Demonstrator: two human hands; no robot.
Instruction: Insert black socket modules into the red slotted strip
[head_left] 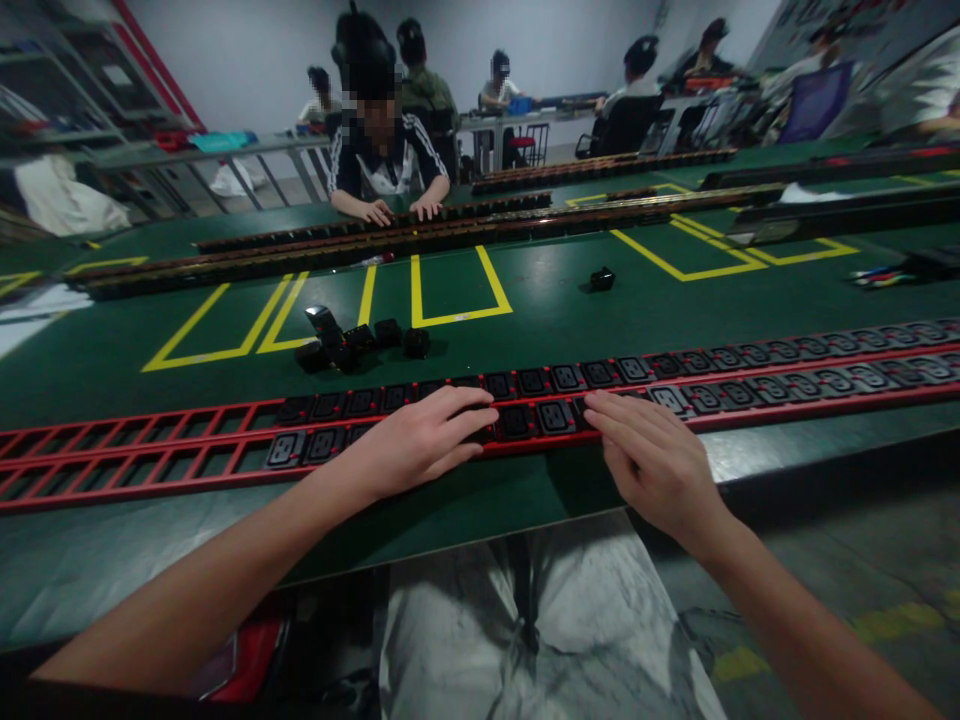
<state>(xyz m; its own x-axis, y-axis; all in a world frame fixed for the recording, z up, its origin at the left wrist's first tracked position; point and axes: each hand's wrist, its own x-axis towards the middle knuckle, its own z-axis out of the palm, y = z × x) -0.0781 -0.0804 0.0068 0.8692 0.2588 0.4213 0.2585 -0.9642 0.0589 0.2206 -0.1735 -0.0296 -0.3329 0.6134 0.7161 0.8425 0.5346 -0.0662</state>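
Note:
Two long red slotted rails (pixel 202 460) lie side by side along the near edge of the green table. Black power sockets (pixel 555 415) fill their slots from the middle to the right; the slots at the left end are bare. My left hand (pixel 424 435) rests over the near rail with its fingers stretched across the sockets, covering some of them. Further right, my right hand (pixel 656 460) touches the near rail with its fingertips on a socket, fingers extended and close together. I see nothing held in either hand.
Several loose black sockets (pixel 360 340) lie beyond the rails, and another single socket (pixel 601 279) sits further right. Yellow tape outlines (pixel 461 318) mark the table. Across it, a co-worker (pixel 386 150) handles long dark strips (pixel 450 225). Cables (pixel 885 275) lie at the right.

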